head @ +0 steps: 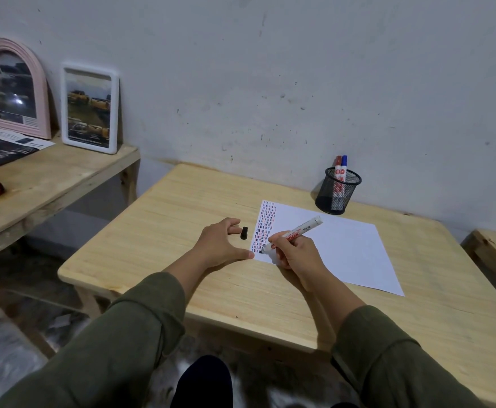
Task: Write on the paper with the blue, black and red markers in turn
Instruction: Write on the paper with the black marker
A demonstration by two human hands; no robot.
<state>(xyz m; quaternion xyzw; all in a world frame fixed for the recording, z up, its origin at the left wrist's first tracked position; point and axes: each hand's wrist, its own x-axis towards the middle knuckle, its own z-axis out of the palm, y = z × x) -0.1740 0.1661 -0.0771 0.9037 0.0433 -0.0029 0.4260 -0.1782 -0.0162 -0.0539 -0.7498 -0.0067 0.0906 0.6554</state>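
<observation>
R hand (295, 254) held the black marker (293, 233) in a writing grip, fingers (279, 241) closed round the barrel near the nib end, tip down on the paper (343, 248) at its near-left corner, at the bottom of the block of short marks (265, 223). Barrel slanted up & away to the right. L hand (221, 245) lay on the surface (182, 219) just left of the sheet, fingers loosely spread & gripping nothing, thumb tip at the paper's edge. Black cap (244, 232) lay on the wood just beyond that hand, touching nothing, as far as could be told.

Red marker (338, 172) & blue marker (343, 172) stood capped in the mesh pen cup (338, 191) at the back, near the wall.

Step in hand looked like the black strokes. To do it well: keep strokes short & matched to the rows above, light pressure so the nib doesn't bleed. The tip was close to the sheet's lower edge, so little room was left in that column; prob. start the next one just right of the block. L thumb would do better pressed on the sheet so it can't slide. Cap was within reach – recap before swapping to red.
</observation>
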